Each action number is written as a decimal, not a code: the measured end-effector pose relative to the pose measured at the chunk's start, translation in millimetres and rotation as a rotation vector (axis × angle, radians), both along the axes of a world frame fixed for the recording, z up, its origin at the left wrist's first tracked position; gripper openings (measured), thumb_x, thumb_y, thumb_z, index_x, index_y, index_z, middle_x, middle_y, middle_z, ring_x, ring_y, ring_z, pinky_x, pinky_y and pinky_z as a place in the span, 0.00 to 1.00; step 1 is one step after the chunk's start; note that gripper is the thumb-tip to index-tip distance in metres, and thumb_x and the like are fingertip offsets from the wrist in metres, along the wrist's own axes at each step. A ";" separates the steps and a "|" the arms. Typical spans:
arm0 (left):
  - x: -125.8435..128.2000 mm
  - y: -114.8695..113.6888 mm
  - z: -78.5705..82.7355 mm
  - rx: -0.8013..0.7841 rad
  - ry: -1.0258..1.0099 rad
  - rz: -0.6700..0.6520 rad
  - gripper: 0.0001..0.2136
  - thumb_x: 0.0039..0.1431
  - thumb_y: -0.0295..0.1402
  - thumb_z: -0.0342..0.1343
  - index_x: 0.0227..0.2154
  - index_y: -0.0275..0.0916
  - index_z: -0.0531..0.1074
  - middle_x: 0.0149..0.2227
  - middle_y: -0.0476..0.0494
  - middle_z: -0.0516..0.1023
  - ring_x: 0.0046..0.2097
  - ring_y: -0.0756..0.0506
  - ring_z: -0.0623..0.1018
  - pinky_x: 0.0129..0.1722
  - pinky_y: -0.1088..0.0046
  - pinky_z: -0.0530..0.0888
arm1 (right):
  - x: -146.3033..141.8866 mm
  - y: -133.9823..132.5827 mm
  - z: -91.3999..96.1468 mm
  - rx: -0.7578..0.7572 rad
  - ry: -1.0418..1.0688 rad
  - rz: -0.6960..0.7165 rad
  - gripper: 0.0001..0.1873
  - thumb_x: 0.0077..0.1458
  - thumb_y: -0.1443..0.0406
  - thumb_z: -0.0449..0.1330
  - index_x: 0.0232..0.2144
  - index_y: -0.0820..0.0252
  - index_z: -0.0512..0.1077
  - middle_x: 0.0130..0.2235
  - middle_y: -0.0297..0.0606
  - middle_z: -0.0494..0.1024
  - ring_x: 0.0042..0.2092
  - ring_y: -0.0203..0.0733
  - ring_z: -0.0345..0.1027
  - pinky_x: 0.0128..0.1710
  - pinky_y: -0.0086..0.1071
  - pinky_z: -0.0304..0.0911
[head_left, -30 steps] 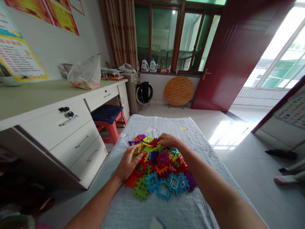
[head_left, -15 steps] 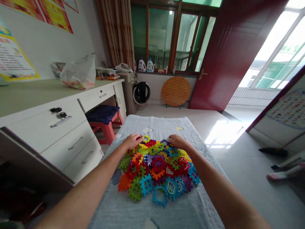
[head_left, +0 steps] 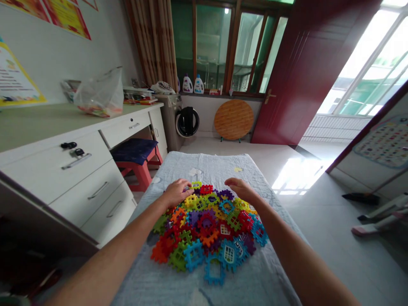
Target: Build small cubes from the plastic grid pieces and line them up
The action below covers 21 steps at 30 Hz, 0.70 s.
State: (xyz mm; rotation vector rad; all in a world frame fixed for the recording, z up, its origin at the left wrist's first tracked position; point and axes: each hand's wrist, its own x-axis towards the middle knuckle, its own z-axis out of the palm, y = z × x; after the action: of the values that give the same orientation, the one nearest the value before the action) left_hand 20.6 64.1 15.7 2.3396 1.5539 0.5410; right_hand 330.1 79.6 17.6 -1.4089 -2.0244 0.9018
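A heap of colourful plastic interlocking blocks (head_left: 207,221), square with notched edges and some with window grids, lies on a cloth-covered table (head_left: 210,163). At the far left edge of the heap rests my left hand (head_left: 177,193), fingers slightly bent and thumb apart, touching blocks but gripping none that I can see. A lime green block (head_left: 195,185) and a red block (head_left: 206,189) are just right of its fingertips. My right hand (head_left: 241,189) hovers by the far right edge with fingers stretched out, near a purple block (head_left: 225,194), holding nothing.
On the left stands a white desk (head_left: 89,170) with drawers, a plastic bag (head_left: 101,95) on top. A pink stool (head_left: 140,163) with a dark cushion is beside it. Farther back are a washing machine (head_left: 170,123), a round wooden tabletop (head_left: 233,120) and a red door (head_left: 302,72).
My right hand has lifted slightly off the blocks, its fingers straightening. My left hand has shifted a little, and the heap has spread slightly toward the left. The view has tilted slightly.
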 end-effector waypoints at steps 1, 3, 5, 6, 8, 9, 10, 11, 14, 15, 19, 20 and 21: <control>3.4 2.5 -2.4 0.020 -0.015 0.004 0.18 0.56 0.44 0.49 0.44 0.41 0.73 0.49 0.40 0.73 0.52 0.41 0.72 0.54 0.65 0.66 | 4.2 -0.3 -0.3 0.017 -0.049 -0.049 0.19 0.51 0.73 0.50 0.43 0.62 0.73 0.45 0.41 0.77 0.46 0.41 0.70 0.48 0.34 0.63; 10.6 7.3 -8.1 0.018 -0.036 -0.011 0.20 0.55 0.43 0.50 0.48 0.39 0.71 0.53 0.38 0.71 0.55 0.41 0.70 0.56 0.64 0.64 | 8.8 -3.5 -0.9 0.029 -0.188 -0.091 0.18 0.50 0.73 0.51 0.42 0.61 0.74 0.43 0.41 0.78 0.45 0.42 0.70 0.47 0.35 0.63; 17.1 10.4 -12.3 -0.017 -0.041 -0.044 0.21 0.55 0.44 0.51 0.48 0.38 0.71 0.53 0.37 0.71 0.55 0.41 0.70 0.56 0.65 0.65 | 7.3 -9.2 -1.4 0.048 -0.309 -0.070 0.17 0.49 0.73 0.52 0.41 0.61 0.74 0.42 0.41 0.78 0.43 0.43 0.71 0.46 0.34 0.63; 19.8 10.7 -13.0 -0.033 -0.043 -0.061 0.21 0.55 0.45 0.51 0.47 0.38 0.71 0.52 0.37 0.72 0.54 0.41 0.72 0.54 0.66 0.66 | 4.6 -12.3 -1.7 0.060 -0.337 -0.050 0.17 0.48 0.72 0.53 0.40 0.60 0.75 0.41 0.40 0.78 0.43 0.42 0.71 0.45 0.34 0.63; 23.7 8.7 -10.5 -0.049 -0.040 -0.097 0.19 0.56 0.46 0.50 0.44 0.39 0.73 0.49 0.39 0.74 0.50 0.42 0.74 0.51 0.68 0.68 | -3.4 -17.7 -2.7 0.078 -0.303 -0.007 0.16 0.47 0.71 0.55 0.40 0.60 0.75 0.41 0.40 0.78 0.41 0.42 0.71 0.44 0.33 0.64; 25.0 6.3 -7.3 -0.056 -0.031 -0.114 0.18 0.57 0.46 0.49 0.43 0.40 0.73 0.47 0.41 0.75 0.48 0.43 0.75 0.50 0.68 0.69 | -7.9 -19.4 -3.5 0.081 -0.245 0.012 0.17 0.46 0.71 0.56 0.40 0.60 0.74 0.41 0.39 0.78 0.41 0.41 0.71 0.43 0.33 0.65; 25.9 3.0 -3.0 -0.065 -0.013 -0.125 0.17 0.58 0.46 0.48 0.41 0.41 0.74 0.46 0.42 0.75 0.47 0.43 0.75 0.49 0.68 0.69 | -12.0 -20.4 -4.4 0.077 -0.173 0.031 0.18 0.46 0.71 0.56 0.41 0.60 0.74 0.41 0.39 0.78 0.41 0.41 0.71 0.43 0.32 0.65; 26.5 -1.2 2.1 -0.073 0.009 -0.129 0.17 0.58 0.46 0.47 0.40 0.43 0.74 0.44 0.43 0.76 0.47 0.43 0.75 0.49 0.67 0.69 | -15.2 -20.7 -5.3 0.070 -0.095 0.043 0.18 0.46 0.71 0.56 0.42 0.60 0.73 0.42 0.39 0.78 0.42 0.41 0.71 0.43 0.32 0.66; 26.5 -18.0 18.2 -0.081 0.074 -0.105 0.15 0.59 0.46 0.47 0.39 0.45 0.75 0.43 0.45 0.77 0.46 0.42 0.75 0.50 0.63 0.66 | -15.2 -18.8 -6.2 0.063 0.075 0.037 0.20 0.47 0.73 0.54 0.44 0.61 0.72 0.44 0.40 0.77 0.44 0.40 0.71 0.46 0.34 0.66; 25.5 -24.5 22.7 -0.075 0.085 -0.099 0.15 0.59 0.46 0.47 0.39 0.46 0.75 0.42 0.46 0.77 0.47 0.42 0.75 0.51 0.62 0.65 | -10.8 -18.1 -5.5 0.070 0.093 0.018 0.20 0.47 0.73 0.53 0.44 0.61 0.72 0.44 0.40 0.77 0.45 0.40 0.71 0.46 0.34 0.66; 12.7 -50.7 30.3 -0.009 0.053 -0.073 0.17 0.59 0.48 0.47 0.41 0.45 0.74 0.45 0.44 0.77 0.48 0.41 0.74 0.53 0.59 0.64 | 29.3 -23.9 1.3 0.146 -0.077 -0.099 0.20 0.49 0.71 0.55 0.46 0.59 0.70 0.45 0.42 0.76 0.44 0.41 0.70 0.45 0.36 0.66; 7.4 -56.4 29.4 0.016 0.037 -0.059 0.18 0.59 0.49 0.46 0.42 0.45 0.74 0.45 0.44 0.76 0.49 0.41 0.73 0.53 0.59 0.64 | 42.3 -28.5 3.1 0.152 -0.168 -0.110 0.20 0.50 0.70 0.56 0.47 0.59 0.70 0.45 0.43 0.76 0.43 0.42 0.70 0.45 0.37 0.65; 1.7 -61.5 27.3 0.041 0.025 -0.043 0.19 0.59 0.50 0.46 0.42 0.45 0.73 0.46 0.43 0.76 0.49 0.41 0.73 0.53 0.59 0.64 | 55.0 -34.1 4.4 0.148 -0.265 -0.108 0.19 0.50 0.68 0.57 0.47 0.60 0.70 0.45 0.44 0.75 0.42 0.42 0.70 0.45 0.37 0.65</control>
State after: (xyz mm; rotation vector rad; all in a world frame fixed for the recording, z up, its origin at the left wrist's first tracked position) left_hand 22.4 2.6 43.0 2.4136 1.5138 0.5403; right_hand 385.0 45.5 22.0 -1.6057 -2.1300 0.5309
